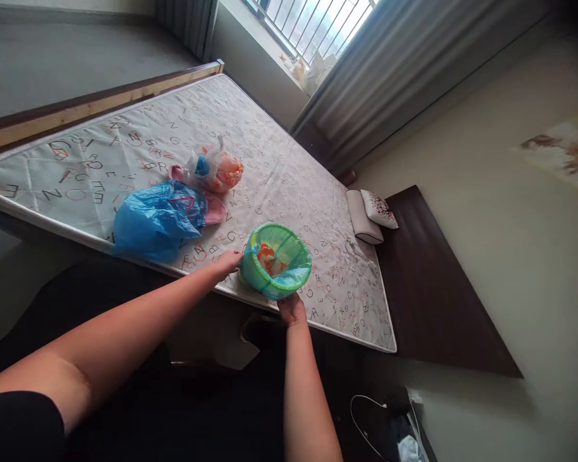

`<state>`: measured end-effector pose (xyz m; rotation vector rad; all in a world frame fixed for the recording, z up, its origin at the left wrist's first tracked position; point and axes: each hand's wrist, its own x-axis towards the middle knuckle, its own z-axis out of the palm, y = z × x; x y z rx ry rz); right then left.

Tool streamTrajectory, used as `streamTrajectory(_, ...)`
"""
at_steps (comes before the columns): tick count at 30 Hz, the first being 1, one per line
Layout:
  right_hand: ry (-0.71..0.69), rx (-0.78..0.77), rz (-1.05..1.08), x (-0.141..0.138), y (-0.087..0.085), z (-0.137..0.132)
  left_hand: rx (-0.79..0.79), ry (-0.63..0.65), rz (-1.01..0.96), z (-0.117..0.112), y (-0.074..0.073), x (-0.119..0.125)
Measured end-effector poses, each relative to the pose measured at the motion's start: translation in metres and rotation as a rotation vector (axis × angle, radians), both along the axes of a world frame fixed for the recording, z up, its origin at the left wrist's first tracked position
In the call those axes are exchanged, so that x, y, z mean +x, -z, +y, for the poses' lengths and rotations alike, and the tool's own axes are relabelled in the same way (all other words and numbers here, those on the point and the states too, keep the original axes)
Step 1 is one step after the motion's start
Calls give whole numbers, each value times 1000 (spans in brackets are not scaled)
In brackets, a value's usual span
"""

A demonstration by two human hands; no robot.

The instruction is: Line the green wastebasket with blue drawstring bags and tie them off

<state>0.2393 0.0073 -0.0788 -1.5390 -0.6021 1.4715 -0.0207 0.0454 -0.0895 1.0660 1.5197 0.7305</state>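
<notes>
A round green plastic waste bin (275,261), tilted with its mouth upward, lined with a translucent plastic bag (289,280), orange scraps (266,258) inside, at the edge of an alphabet-print mattress (274,192)

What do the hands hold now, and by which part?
A green plastic bin, held by its outer wall: the left hand on one side, the right hand opposite.

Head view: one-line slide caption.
Left hand and right hand hold a round green plastic bin at the edge of a white letter-print mattress, near a crumpled blue plastic bag.
</notes>
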Motion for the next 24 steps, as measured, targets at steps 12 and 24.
streamTrajectory(12, 302, 90, 154, 43, -19, -14, 230, -179, 109, 21, -32, -13)
streamTrajectory(24, 231, 125, -58, 2, -35, -13, 530, 90, 364, 7, -77, -13)
